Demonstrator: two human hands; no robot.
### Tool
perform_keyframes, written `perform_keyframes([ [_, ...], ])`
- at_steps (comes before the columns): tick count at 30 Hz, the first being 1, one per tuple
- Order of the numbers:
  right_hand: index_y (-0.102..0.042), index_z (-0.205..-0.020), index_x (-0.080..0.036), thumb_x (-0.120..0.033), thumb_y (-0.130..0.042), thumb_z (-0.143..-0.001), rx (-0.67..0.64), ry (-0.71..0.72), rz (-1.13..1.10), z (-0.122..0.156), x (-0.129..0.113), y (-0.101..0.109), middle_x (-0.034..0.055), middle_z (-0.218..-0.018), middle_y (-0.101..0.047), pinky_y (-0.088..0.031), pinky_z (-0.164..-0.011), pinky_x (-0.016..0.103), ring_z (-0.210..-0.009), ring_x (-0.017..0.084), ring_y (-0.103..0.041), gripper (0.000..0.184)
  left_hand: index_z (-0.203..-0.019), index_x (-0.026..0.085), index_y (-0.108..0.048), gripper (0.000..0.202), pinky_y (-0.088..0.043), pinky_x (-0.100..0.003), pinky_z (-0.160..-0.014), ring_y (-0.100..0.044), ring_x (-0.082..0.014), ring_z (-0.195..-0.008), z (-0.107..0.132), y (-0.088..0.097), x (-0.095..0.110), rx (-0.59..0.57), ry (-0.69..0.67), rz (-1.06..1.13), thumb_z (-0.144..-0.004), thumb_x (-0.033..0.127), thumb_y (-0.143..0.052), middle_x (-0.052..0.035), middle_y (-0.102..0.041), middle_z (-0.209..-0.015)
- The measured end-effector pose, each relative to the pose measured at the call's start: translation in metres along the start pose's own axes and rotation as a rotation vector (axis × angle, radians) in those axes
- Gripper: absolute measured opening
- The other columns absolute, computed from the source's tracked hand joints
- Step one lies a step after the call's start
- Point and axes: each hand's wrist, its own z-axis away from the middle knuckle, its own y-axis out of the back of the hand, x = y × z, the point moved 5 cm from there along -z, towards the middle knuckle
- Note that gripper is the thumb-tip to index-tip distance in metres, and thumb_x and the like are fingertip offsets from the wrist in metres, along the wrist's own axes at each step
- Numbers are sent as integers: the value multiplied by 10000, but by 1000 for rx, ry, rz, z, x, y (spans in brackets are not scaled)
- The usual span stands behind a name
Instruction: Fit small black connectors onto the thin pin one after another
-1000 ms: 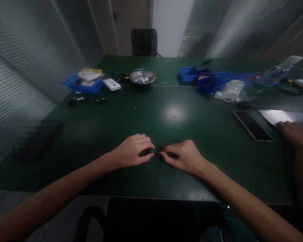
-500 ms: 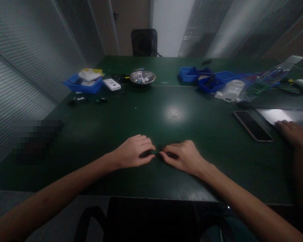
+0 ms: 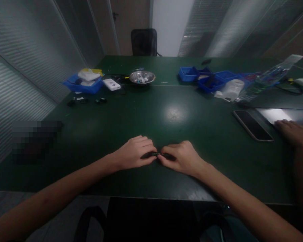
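In front of the metal bowl (image 3: 142, 78), on its near side, the left hand (image 3: 135, 153) pinches a small green part (image 3: 154, 154) between thumb and fingertips, its fingers bent together. Beside it, nearer than the bowl and right of it, the right hand (image 3: 183, 155) is curled, gripping a thin silvery piece (image 3: 161, 154) that meets the part; details are too small to tell.

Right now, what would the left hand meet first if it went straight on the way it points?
Probably the right hand, just opposite, though depth around the small green piece is unclear.
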Motion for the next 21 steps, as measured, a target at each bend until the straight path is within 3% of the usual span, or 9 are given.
perform_keyframes([
  [11, -697, -863, -199, -434, -433, -1043, -26, -5, -10, -1, 1, 0, 14, -680, -683, -305, -584, 263, -599, 118, -604, 396, -1073, 157, -684, 227, -433, -338, -825, -570, -202, -905, 1, 1, -1, -8, -6, -13, -996, 326, -554, -83, -647, -961],
  [21, -710, -881, -217, -444, -438, -1042, 13, -36, 15, 5, 9, 0, 4, -702, -696, -310, -578, 264, -602, 117, -612, 389, -1086, 165, -682, 205, -421, -343, -836, -565, -203, -924, 6, 14, -13, -7, 67, -27, -986, 301, -565, -77, -647, -994],
])
